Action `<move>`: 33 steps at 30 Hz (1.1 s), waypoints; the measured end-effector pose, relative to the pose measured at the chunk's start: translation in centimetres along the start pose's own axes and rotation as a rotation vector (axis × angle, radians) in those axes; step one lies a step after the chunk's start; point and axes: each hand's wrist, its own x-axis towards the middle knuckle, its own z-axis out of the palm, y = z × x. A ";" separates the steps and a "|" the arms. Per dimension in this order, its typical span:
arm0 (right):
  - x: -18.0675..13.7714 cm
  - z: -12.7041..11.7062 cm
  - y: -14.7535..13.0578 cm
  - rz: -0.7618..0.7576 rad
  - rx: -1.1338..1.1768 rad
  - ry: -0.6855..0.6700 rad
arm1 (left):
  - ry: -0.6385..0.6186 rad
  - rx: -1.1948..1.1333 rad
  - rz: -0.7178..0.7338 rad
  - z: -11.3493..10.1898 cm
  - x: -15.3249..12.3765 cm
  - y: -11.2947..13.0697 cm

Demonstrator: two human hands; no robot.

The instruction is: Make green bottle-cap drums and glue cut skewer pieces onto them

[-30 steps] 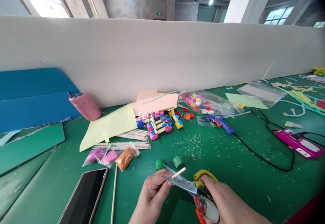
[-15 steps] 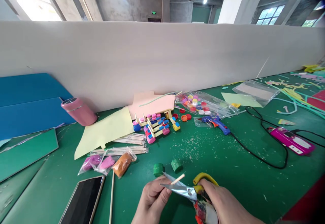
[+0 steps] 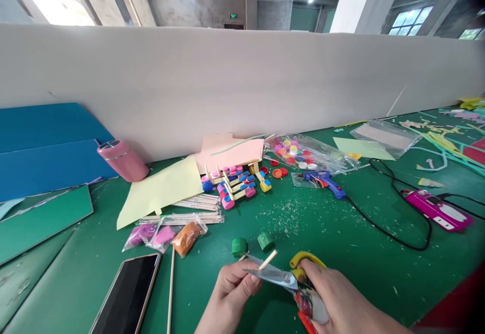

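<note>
Low in the head view, my left hand point(image 3: 232, 292) pinches a short thin wooden stick point(image 3: 269, 259) between thumb and fingers. One end of the stick sticks out up and to the right. My right hand point(image 3: 336, 293) grips scissors point(image 3: 278, 277) with yellow and red handles, and something wrapped in clear plastic shows at the handles. The blades cross at the stick, close to my left fingertips. Just beyond them stand two green ridged caps point(image 3: 239, 246). A longer wooden stick point(image 3: 171, 293) lies on the table to the left, beside a phone point(image 3: 127, 293).
Bagged clay point(image 3: 186, 238), bundled sticks point(image 3: 200, 218) and small wheeled models point(image 3: 237, 185) lie beyond my hands. Farther right are a bag of coloured caps point(image 3: 299, 152), a blue glue gun point(image 3: 325, 182) and a corded magenta device point(image 3: 435, 210). A pink bottle point(image 3: 124, 160) leans left near the white partition point(image 3: 227, 81).
The scissor blades have drawn closer together around the stick. My left hand has shifted slightly to the right, and the whole view has moved a little.
</note>
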 end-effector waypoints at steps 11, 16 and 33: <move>-0.3 -0.9 -0.8 -0.060 0.098 0.068 | -0.121 -0.247 0.017 0.6 0.5 -0.1; -0.5 -1.1 -0.5 -0.094 0.106 0.051 | -0.218 -0.358 -0.036 0.8 0.3 -0.2; -0.2 -0.6 -0.6 -0.029 0.076 0.023 | -0.035 -0.034 0.109 0.7 0.1 -0.4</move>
